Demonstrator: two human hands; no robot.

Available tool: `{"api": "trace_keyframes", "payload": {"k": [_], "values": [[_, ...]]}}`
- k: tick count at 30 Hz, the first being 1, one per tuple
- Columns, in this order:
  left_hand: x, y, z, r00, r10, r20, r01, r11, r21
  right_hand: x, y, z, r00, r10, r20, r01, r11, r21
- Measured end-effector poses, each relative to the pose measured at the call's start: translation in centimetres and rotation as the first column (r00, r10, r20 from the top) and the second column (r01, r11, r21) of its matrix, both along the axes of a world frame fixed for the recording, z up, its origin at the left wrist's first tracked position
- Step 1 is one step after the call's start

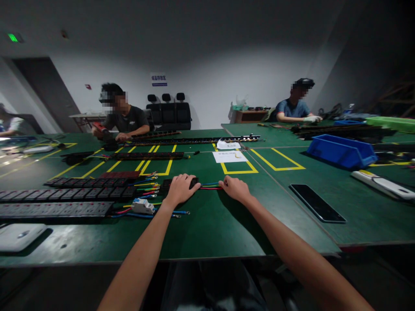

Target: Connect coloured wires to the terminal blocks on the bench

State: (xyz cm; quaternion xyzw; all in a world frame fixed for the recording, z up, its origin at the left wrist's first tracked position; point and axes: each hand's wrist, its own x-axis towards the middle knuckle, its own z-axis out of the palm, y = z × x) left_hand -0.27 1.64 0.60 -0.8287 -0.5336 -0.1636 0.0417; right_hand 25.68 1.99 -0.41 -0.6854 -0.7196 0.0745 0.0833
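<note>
My left hand is wrapped over the end of a black socket strip on the green table. Red, blue and green wires run from that end to the right. My right hand pinches the far ends of these wires, its fingers closed; the wire tips are hidden by the fingers. Left of my left hand, several black socket strips lie side by side, with coloured wires and metal lugs at their ends. A white breaker rests among the wires of the nearest strip.
A phone, a blue bin and a white device are on the right. Another white device sits at the left front. Papers and long black strips lie farther back. Two people sit across the table; another is far left.
</note>
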Motion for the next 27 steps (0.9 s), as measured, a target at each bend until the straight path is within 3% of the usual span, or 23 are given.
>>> {"api": "trace_keyframes", "payload": {"k": [27], "values": [[0.06, 0.13, -0.18, 1.000, 0.001, 0.011, -0.001, 1.000, 0.000, 0.13, 0.09, -0.28, 1.000, -0.001, 0.000, 0.001, 1.000, 0.018]]}}
